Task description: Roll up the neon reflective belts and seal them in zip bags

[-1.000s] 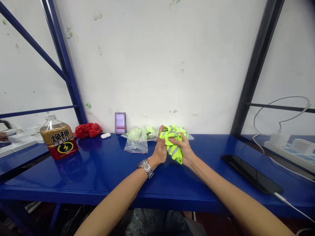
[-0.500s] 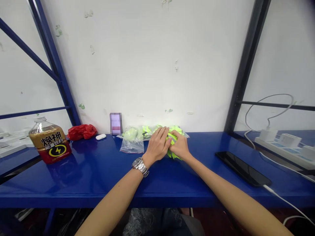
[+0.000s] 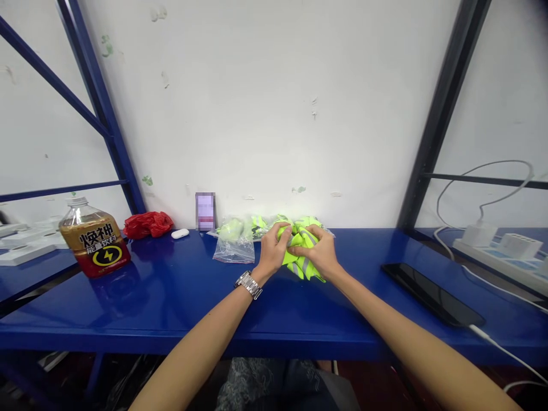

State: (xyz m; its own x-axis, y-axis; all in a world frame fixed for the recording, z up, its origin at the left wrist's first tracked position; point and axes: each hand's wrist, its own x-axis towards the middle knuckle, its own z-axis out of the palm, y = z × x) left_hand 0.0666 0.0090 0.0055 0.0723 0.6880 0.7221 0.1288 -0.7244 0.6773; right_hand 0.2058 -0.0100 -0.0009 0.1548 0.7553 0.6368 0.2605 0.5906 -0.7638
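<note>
Between my two hands is a crumpled reflective vest (image 3: 303, 266), neon yellow with grey bands, its lower end hanging toward the blue table (image 3: 188, 302). My left hand (image 3: 273, 246), with a metal watch (image 3: 249, 285) on its wrist, is closed on the left side of the vest. Thumb and fingers of my right hand (image 3: 320, 251) grip its right side. Behind the hands, more neon yellow bundles (image 3: 310, 222) lie in clear plastic along the wall. An open-looking clear plastic bag (image 3: 234, 249) spreads out left of my left hand.
Toward the left stand a large drink bottle (image 3: 95, 240), a red plastic bag (image 3: 148, 224) and a small white case (image 3: 180, 233). A phone (image 3: 205, 211) leans on the wall. At right lies a black phone (image 3: 432, 294) on a cable, near a power strip (image 3: 500, 254).
My left hand has come off the top of my right hand and now grips the vest's left side. More of the vest shows between the hands. The view has shifted slightly.
</note>
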